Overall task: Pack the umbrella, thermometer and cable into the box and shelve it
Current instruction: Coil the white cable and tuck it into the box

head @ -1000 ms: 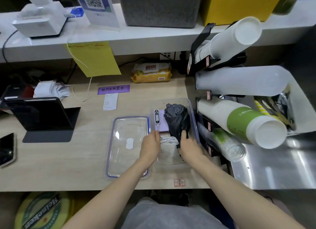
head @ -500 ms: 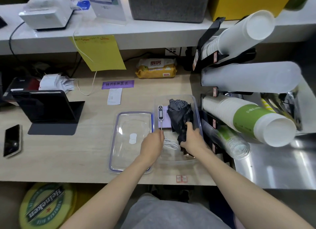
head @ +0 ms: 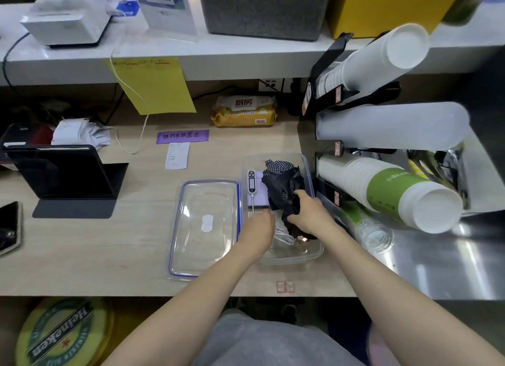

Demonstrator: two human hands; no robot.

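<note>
A clear plastic box [head: 308,252] stands on the wooden counter, right of centre. Inside it lies a folded black umbrella [head: 282,186] with a checked edge at the far end. My right hand [head: 307,211] grips the umbrella's near part. A white probe thermometer [head: 251,184] rests in the box's left side on a lilac pad. A coiled white cable [head: 284,237] lies in the near part of the box. My left hand [head: 258,229] is at the box's left wall, fingers down by the cable; its grasp is hidden. The clear lid [head: 205,226] with a blue rim lies flat left of the box.
Stacked paper cups in a black rack [head: 382,190] crowd the box's right side. A tablet on a stand [head: 62,171] and a phone [head: 9,226] sit at the left. A pack of wipes [head: 244,111] lies at the back under a white shelf [head: 246,57].
My right hand has slid further up along the umbrella inside the box. My left hand has stayed at the box's left wall near the cable.
</note>
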